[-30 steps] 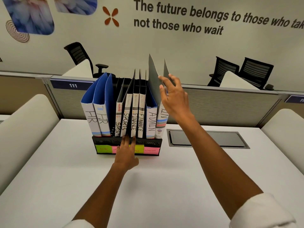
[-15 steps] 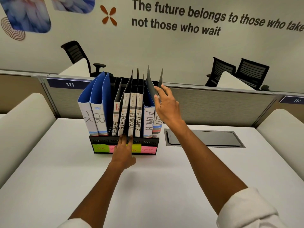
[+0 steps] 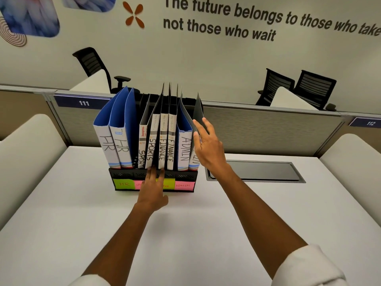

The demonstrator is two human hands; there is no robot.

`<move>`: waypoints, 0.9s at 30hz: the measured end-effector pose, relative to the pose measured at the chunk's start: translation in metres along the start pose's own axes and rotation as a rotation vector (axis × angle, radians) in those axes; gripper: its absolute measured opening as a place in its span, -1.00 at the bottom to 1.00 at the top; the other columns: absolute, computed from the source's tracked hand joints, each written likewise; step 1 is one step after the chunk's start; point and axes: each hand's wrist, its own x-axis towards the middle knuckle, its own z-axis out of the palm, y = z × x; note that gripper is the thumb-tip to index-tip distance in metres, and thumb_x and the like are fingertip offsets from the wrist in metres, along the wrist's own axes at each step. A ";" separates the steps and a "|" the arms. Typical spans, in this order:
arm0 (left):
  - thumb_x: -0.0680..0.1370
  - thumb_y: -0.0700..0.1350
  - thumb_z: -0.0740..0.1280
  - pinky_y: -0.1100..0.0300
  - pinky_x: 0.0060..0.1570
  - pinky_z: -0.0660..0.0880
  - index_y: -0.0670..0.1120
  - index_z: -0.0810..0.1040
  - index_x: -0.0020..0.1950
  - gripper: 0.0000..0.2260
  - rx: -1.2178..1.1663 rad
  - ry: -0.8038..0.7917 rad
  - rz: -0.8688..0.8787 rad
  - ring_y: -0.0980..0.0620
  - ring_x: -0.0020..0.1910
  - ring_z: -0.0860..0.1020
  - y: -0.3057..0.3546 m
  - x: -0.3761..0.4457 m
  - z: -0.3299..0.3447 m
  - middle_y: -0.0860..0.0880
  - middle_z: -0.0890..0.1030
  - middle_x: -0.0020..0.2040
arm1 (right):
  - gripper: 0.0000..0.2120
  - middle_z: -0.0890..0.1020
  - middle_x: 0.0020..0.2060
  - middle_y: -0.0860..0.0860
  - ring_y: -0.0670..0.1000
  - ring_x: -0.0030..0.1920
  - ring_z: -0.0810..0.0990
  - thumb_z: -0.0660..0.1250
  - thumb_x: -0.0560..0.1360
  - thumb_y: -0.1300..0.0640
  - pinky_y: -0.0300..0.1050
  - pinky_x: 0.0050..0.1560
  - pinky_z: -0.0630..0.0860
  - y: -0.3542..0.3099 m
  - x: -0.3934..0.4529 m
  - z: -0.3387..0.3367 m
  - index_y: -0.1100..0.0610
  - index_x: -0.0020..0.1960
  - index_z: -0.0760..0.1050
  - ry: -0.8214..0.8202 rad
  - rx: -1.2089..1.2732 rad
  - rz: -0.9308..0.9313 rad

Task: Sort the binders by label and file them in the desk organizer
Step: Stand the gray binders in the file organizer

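Note:
A black desk organizer [image 3: 185,176] stands on the white desk with coloured sticky labels across its front. Binders stand in it from left to right: two HR binders [image 3: 115,141], two SPORTS binders [image 3: 151,145], two FINANCE binders [image 3: 168,147], an ADMIN binder [image 3: 184,147] and a second ADMIN binder [image 3: 194,159] at the far right. My right hand [image 3: 208,145] lies with spread fingers against the side of that rightmost binder. My left hand [image 3: 153,188] rests flat on the organizer's front, fingertips touching the bottoms of the SPORTS and FINANCE spines.
A grey cable hatch [image 3: 255,172] is set into the desk right of the organizer. A partition [image 3: 268,129] with number plates 111 and 112 runs behind. White curved dividers [image 3: 26,149] flank the desk. Black office chairs stand beyond the partition.
The rightmost ADMIN binder has gone down into the organizer's last slot, and my right hand came down with it. My left hand stayed on the organizer's front.

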 end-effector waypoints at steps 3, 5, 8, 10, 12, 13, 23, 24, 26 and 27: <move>0.45 0.02 0.41 -0.06 0.51 0.09 -0.08 -0.11 0.59 -0.09 -0.005 -0.010 0.000 -0.16 0.56 -0.21 0.001 0.000 0.000 -0.16 -0.16 0.58 | -0.52 0.10 0.55 0.00 0.03 0.19 0.54 0.11 0.63 -0.02 0.04 0.04 0.60 -0.001 -0.001 0.001 -0.10 0.53 0.14 0.007 0.006 0.027; 0.45 0.02 0.41 -0.06 0.51 0.08 -0.07 -0.11 0.59 -0.09 -0.012 -0.013 0.002 -0.16 0.56 -0.22 0.001 0.000 -0.001 -0.15 -0.17 0.58 | -0.40 0.07 0.56 0.03 0.03 0.07 0.59 0.17 0.61 -0.03 0.02 -0.08 0.63 -0.001 -0.002 0.003 -0.12 0.56 -0.01 0.030 0.012 0.028; 0.45 0.01 0.42 -0.04 0.52 0.07 -0.07 -0.10 0.59 -0.10 -0.030 -0.011 -0.001 -0.15 0.56 -0.21 0.003 0.000 -0.003 -0.14 -0.17 0.58 | -0.16 0.14 0.53 0.08 -0.03 -0.06 0.62 0.29 0.56 -0.01 -0.01 -0.21 0.65 -0.005 -0.007 0.008 -0.14 0.55 -0.27 0.151 0.145 0.109; 0.44 0.01 0.42 -0.03 0.51 0.10 -0.07 -0.09 0.59 -0.11 -0.028 -0.006 0.001 -0.14 0.56 -0.20 0.003 0.000 -0.004 -0.14 -0.15 0.59 | -0.08 0.25 0.49 0.10 -0.09 -0.02 0.58 0.36 0.52 0.01 -0.06 -0.14 0.65 -0.008 -0.013 0.014 -0.11 0.55 -0.29 0.219 0.261 0.218; 0.44 0.01 0.41 -0.02 0.51 0.11 -0.06 -0.09 0.59 -0.10 -0.026 -0.004 0.001 -0.14 0.56 -0.20 0.002 0.000 -0.004 -0.13 -0.15 0.59 | -0.15 0.42 0.34 0.08 -0.05 0.07 0.58 0.40 0.51 0.05 -0.08 -0.08 0.64 -0.005 -0.021 0.024 -0.07 0.55 -0.13 0.203 0.359 0.298; 0.44 0.00 0.41 -0.01 0.51 0.11 -0.06 -0.10 0.59 -0.10 -0.025 -0.004 -0.001 -0.13 0.56 -0.20 0.002 0.000 -0.005 -0.13 -0.16 0.59 | -0.26 0.49 0.24 0.06 -0.01 0.10 0.60 0.39 0.51 0.06 -0.07 -0.07 0.65 -0.003 -0.024 0.030 -0.03 0.52 0.01 0.178 0.393 0.325; 0.44 0.03 0.42 -0.02 0.50 0.14 -0.05 -0.08 0.59 -0.10 -0.028 -0.002 -0.018 -0.14 0.56 -0.21 0.004 0.000 -0.005 -0.14 -0.16 0.58 | -0.72 0.63 0.03 0.15 0.08 -0.06 0.67 0.31 0.57 0.05 -0.06 -0.20 0.65 -0.005 -0.021 0.025 0.18 0.13 0.30 0.130 0.119 0.272; 0.44 0.02 0.42 -0.02 0.50 0.13 -0.05 -0.09 0.59 -0.10 -0.033 -0.003 -0.018 -0.14 0.56 -0.22 0.004 0.000 -0.006 -0.14 -0.17 0.58 | -0.72 0.63 0.02 0.15 0.09 -0.07 0.67 0.31 0.57 0.05 -0.06 -0.20 0.65 -0.006 -0.019 0.024 0.18 0.13 0.30 0.147 0.092 0.262; 0.44 0.01 0.41 -0.01 0.50 0.10 -0.05 -0.10 0.59 -0.10 -0.043 -0.008 -0.018 -0.13 0.56 -0.23 0.002 -0.001 -0.006 -0.13 -0.18 0.58 | -0.72 0.63 0.01 0.15 0.10 -0.08 0.66 0.31 0.57 0.05 -0.07 -0.21 0.63 -0.011 -0.015 0.020 0.16 0.13 0.29 0.180 0.057 0.248; 0.45 0.00 0.41 -0.02 0.50 0.10 -0.05 -0.11 0.59 -0.10 -0.051 -0.010 -0.018 -0.13 0.55 -0.23 0.001 0.000 -0.007 -0.12 -0.19 0.58 | -0.71 0.64 0.00 0.14 0.10 -0.10 0.66 0.32 0.56 0.05 -0.07 -0.21 0.63 -0.013 -0.013 0.018 0.15 0.12 0.27 0.192 0.045 0.248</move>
